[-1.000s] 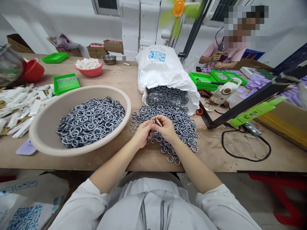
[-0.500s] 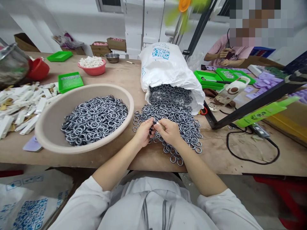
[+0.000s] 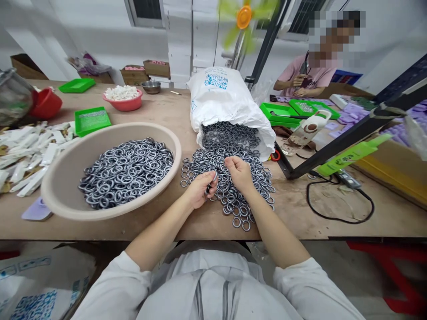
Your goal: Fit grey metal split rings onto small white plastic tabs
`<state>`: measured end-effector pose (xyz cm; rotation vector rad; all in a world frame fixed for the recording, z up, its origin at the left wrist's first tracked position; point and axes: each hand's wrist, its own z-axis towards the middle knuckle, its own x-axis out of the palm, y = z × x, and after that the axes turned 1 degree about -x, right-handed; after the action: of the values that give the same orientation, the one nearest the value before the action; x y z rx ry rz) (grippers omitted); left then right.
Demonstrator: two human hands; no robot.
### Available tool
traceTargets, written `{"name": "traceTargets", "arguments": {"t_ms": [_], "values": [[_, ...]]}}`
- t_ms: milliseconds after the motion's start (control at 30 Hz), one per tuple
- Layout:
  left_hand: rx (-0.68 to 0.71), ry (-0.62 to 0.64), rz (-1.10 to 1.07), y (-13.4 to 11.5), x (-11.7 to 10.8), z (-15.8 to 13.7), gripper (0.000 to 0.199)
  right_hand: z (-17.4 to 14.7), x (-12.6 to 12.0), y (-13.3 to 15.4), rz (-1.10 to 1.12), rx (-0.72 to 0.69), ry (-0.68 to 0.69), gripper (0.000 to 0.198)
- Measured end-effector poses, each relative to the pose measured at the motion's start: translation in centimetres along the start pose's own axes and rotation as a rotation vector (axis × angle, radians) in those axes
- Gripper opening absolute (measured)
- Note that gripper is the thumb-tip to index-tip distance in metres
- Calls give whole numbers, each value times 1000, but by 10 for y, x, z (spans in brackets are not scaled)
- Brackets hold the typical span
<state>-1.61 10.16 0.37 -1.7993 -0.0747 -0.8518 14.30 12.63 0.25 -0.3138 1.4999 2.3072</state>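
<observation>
Dark grey rings point(image 3: 242, 195) lie in a loose pile on the table, spilling from the mouth of a white sack point(image 3: 227, 104). Over the pile's left side, my left hand point(image 3: 201, 189) is closed around a ring point(image 3: 215, 176), with something dark showing below between the fingers. My right hand point(image 3: 240, 174) hovers above the middle of the pile, thumb and fingers pinched together; whatever is in them is too small or hidden to make out. The two hands are apart. To the left, a wide beige basin point(image 3: 60, 195) holds many more such rings.
White plastic pieces point(image 3: 36, 151) cover the table at far left. Green trays point(image 3: 91, 129), a red bowl point(image 3: 128, 104) and a metal bowl point(image 3: 151, 86) stand behind the basin. A black metal post point(image 3: 320, 151) and cable point(image 3: 336, 220) are at right. A co-worker point(image 3: 308, 78) sits beyond.
My hands were together at the pile's near edge, fingers meeting on a dark piece. Now they are apart, the right further forward, and a ring shows in the left. The view has shifted slightly.
</observation>
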Motion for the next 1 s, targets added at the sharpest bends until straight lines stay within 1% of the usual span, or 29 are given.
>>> {"name": "traceTargets", "arguments": {"t_ms": [33,100,133,167,200,267,300,333,400,467,533,600,667,733,833,900,1000], "values": [[11,-23,-1,1,0,0,44,-2,3,2,98,6,37,42],[28,-86,2,2,0,1,44,-6,10,5,278,54,174,42],[29,-105,4,2,0,2,45,-6,14,5,329,89,232,42],[28,-110,5,2,1,2,45,-3,17,5,343,118,256,42],[28,-101,8,2,1,1,45,3,20,4,314,132,243,42],[24,-71,17,1,2,0,45,23,23,0,137,108,158,42],[21,-67,23,1,3,0,44,36,25,-1,-14,77,141,41],[20,-73,29,0,3,-1,43,49,28,-1,-192,41,176,37],[17,-95,32,-2,3,-2,43,72,38,1,-576,-35,323,35],[22,-97,12,-3,3,-4,42,87,54,6,-849,-98,476,38],[34,-89,-32,-4,3,-5,42,97,71,10,-938,-129,564,39],[41,-98,-93,-6,3,-5,40,103,86,12,-942,-130,603,40],[33,-135,-164,-8,2,-4,35,107,92,12,-952,-121,630,41],[5,-187,-239,-12,0,-3,28,107,90,10,-951,-112,642,41],[-40,-254,-340,-16,-3,-1,18,98,72,6,-909,-120,649,36],[-47,-285,-373,-18,-4,0,18,86,55,4,-864,-122,640,29],[-28,-321,-343,-17,-5,1,25,68,29,0,-791,-106,590,22]]}}
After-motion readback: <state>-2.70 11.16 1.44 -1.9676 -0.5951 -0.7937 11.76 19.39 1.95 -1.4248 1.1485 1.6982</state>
